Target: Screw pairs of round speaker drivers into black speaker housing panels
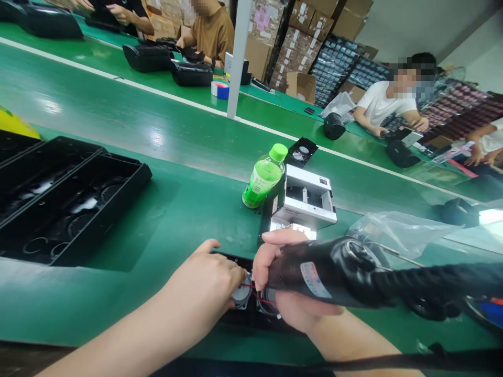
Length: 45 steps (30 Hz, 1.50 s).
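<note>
My right hand (288, 280) grips a black electric screwdriver (334, 269), its body pointing right and its coiled cable trailing off to the right edge. My left hand (210, 280) rests on a small round speaker (241, 297) with red wires, pressing it into a black plastic housing (236, 259) that lies at the near edge of the green table (188, 209). Both hands almost touch above the housing, and much of it is hidden beneath them.
A green drink bottle (264, 177) and a white box-shaped device (304, 201) stand just beyond my hands. Black trays (66, 201) lie at left, a clear plastic bag (396, 230) at right. Across the conveyor belt several people work among cardboard boxes.
</note>
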Tool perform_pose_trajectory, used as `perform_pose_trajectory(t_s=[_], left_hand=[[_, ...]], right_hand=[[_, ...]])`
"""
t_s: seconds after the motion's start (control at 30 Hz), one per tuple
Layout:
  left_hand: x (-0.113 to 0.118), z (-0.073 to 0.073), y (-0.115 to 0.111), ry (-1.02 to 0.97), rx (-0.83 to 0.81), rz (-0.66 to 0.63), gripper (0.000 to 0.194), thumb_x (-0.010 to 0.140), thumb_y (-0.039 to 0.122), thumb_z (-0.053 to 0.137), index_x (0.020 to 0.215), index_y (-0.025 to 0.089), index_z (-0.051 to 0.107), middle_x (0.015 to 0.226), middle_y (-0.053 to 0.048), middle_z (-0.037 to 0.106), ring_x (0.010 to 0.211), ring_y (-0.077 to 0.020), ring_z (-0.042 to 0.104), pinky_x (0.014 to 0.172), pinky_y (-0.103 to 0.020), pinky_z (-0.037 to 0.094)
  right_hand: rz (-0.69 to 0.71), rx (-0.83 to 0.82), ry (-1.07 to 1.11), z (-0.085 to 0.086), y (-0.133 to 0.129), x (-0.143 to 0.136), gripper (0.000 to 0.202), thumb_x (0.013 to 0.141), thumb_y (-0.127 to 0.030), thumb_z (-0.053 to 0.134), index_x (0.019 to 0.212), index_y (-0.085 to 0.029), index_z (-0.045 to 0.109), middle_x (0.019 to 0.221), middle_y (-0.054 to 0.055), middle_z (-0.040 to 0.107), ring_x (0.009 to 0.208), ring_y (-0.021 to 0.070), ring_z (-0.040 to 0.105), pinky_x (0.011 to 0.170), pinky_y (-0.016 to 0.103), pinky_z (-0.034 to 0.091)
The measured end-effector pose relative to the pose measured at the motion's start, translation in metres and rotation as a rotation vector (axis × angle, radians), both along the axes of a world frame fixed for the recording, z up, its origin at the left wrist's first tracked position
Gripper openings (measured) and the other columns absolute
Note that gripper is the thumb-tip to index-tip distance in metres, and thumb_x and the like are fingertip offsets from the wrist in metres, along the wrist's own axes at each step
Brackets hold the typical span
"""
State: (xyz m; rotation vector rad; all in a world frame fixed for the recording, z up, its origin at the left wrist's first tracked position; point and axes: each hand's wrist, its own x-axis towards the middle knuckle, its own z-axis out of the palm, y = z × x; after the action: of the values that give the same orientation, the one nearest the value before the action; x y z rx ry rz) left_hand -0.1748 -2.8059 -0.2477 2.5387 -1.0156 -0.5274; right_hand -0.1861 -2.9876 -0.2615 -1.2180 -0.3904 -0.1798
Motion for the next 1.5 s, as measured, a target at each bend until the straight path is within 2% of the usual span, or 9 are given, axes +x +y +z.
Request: perform_pose_trajectory(t_s=[0.1,0.23,0.3,0.47,0.6,0.9,1.03,1.3,1.5], left_hand=[[-0.001,-0.002,-0.001,-0.035,-0.014,-0.008,0.016,0.084,0.011,0.081,0.094,0.021,0.074,0.093,-0.002,0.08,0.092,-0.0307,0.079,0.111,-0.059,0.041],[-0.002,-0.007,0.001,-0.076,-0.022,-0.025,0.041,0.077,0.01,0.084,0.115,0.021,0.075,0.098,-0.004,0.082,0.091,-0.0323,0.08,0.107,-0.056,0.044],[-0.004,-0.01,0.005,-0.06,-0.071,-0.031,0.045,0.078,0.01,0.082,0.12,0.023,0.075,0.103,-0.004,0.083,0.094,-0.0316,0.08,0.107,-0.055,0.044],[-0.01,-0.012,0.014,0.011,-0.187,0.007,0.045,0.083,0.008,0.076,0.124,0.028,0.073,0.114,-0.002,0.083,0.104,-0.0284,0.08,0.117,-0.057,0.039],[-0.008,-0.006,0.011,0.039,-0.116,0.01,0.042,0.08,0.004,0.075,0.115,0.026,0.073,0.107,0.0,0.082,0.101,-0.0273,0.079,0.124,-0.062,0.035],[-0.003,-0.001,0.007,0.033,-0.08,0.008,0.027,0.08,0.003,0.073,0.099,0.022,0.071,0.097,0.0,0.08,0.095,-0.0289,0.078,0.122,-0.068,0.036],[-0.001,0.001,0.005,0.049,-0.066,0.009,0.026,0.081,0.004,0.075,0.1,0.023,0.072,0.099,0.0,0.08,0.096,-0.0293,0.078,0.122,-0.067,0.034],[0.005,0.005,0.001,0.068,-0.015,-0.009,0.023,0.083,0.009,0.083,0.099,0.021,0.072,0.102,-0.001,0.082,0.102,-0.0304,0.078,0.121,-0.061,0.035],[0.004,0.005,-0.001,0.035,0.021,-0.018,0.016,0.085,0.012,0.084,0.091,0.02,0.071,0.097,-0.001,0.082,0.099,-0.0293,0.078,0.118,-0.056,0.039]], right_hand=[[-0.03,0.006,-0.048,0.003,0.002,0.002,0.085,0.076,-0.1,0.059,0.127,-0.033,0.074,0.062,-0.005,0.065,0.044,0.0124,0.052,0.044,0.026,0.041],[-0.047,-0.001,-0.044,0.012,-0.006,0.004,0.079,0.084,-0.094,0.059,0.131,-0.031,0.071,0.068,-0.004,0.069,0.046,0.0147,0.055,0.049,0.031,0.049],[-0.042,-0.001,-0.05,0.016,-0.01,0.003,0.077,0.088,-0.092,0.056,0.131,-0.03,0.07,0.068,-0.003,0.069,0.046,0.0157,0.057,0.049,0.032,0.051],[-0.06,0.02,-0.079,0.021,-0.01,0.0,0.075,0.088,-0.091,0.058,0.13,-0.03,0.07,0.067,-0.003,0.069,0.046,0.0161,0.057,0.048,0.032,0.051],[-0.073,0.022,-0.094,0.014,-0.004,-0.001,0.084,0.082,-0.097,0.056,0.129,-0.029,0.071,0.066,-0.004,0.067,0.045,0.0151,0.055,0.047,0.031,0.049],[-0.054,0.052,-0.112,0.005,0.005,0.003,0.089,0.08,-0.097,0.059,0.129,-0.024,0.071,0.063,-0.004,0.064,0.042,0.0127,0.048,0.041,0.028,0.039],[-0.04,0.049,-0.132,0.002,0.006,0.006,0.083,0.084,-0.092,0.062,0.13,-0.023,0.071,0.066,-0.002,0.067,0.045,0.0132,0.054,0.043,0.027,0.043],[-0.004,0.033,-0.126,-0.006,0.006,0.007,0.077,0.085,-0.087,0.068,0.128,-0.025,0.07,0.063,-0.003,0.064,0.043,0.0127,0.049,0.043,0.028,0.045],[0.012,0.022,-0.153,-0.015,0.01,0.007,0.087,0.089,-0.095,0.05,0.129,-0.02,0.067,0.067,-0.003,0.065,0.044,0.0098,0.049,0.043,0.025,0.042]])
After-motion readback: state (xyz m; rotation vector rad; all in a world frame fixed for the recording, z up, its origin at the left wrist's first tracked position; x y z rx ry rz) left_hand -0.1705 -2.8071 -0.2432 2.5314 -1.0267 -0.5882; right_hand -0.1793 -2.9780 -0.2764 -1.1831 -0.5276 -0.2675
